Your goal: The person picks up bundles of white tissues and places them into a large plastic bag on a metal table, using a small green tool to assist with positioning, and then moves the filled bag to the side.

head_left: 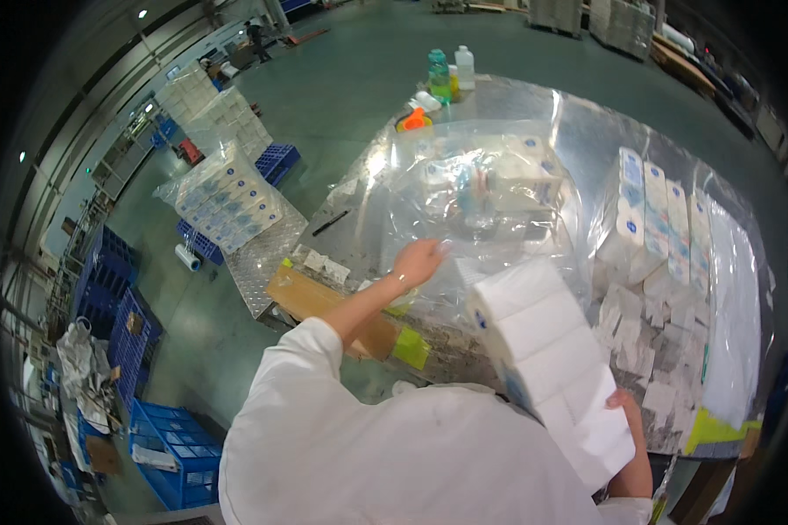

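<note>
My right hand [620, 401] grips the near end of a long white pack of tissues [547, 346], a row of several stacked bundles with blue marks on its side. The pack slants from my body to the mouth of a large clear plastic bag [411, 223]. My left hand [418, 262] is closed at the near left edge of that bag, its fingertips partly blurred against the film. Inside the bag, similar tissue packs [525, 166] lie toward the far side, seen through the shiny wrinkled plastic.
More tissue packs [632, 210] stand on the table's right, beside a stack of flat clear bags [734, 306]. An orange tape dispenser [414, 119] and bottles [439, 77] sit at the far edge. A black pen [330, 223] lies left; bagged packs [228, 206] stand on a side platform.
</note>
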A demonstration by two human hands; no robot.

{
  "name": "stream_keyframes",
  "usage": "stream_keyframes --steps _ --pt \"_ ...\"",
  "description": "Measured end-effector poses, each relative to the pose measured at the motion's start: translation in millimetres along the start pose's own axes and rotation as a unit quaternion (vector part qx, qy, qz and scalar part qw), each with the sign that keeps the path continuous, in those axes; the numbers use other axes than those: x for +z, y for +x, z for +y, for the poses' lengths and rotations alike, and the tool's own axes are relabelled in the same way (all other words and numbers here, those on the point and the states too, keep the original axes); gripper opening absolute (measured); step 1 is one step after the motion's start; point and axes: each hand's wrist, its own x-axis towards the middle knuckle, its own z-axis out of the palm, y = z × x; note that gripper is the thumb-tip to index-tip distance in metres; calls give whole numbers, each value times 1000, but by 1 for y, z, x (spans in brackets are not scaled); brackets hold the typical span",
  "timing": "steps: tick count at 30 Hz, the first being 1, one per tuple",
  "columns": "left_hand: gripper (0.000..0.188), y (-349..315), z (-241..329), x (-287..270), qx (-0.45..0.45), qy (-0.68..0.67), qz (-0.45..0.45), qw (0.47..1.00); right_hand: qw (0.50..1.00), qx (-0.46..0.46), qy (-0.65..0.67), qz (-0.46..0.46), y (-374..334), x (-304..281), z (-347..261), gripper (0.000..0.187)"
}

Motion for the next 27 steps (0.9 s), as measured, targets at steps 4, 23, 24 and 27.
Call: stream_keyframes --steps 4,23,24,27 --pt "52 35 83 -32 132 -40 -86 987 997 24 -40 -56 32 31 -27 38" --pt "21 -12 153 -75 480 -232 39 845 920 -255 149 258 208 156 -246 45" --pt "23 -12 153 -73 486 -244 30 839 919 -258 106 277 236 157 -258 45" --pt "30 -9 163 -78 506 -303 6 808 866 -365 -2 343 313 155 -281 54"
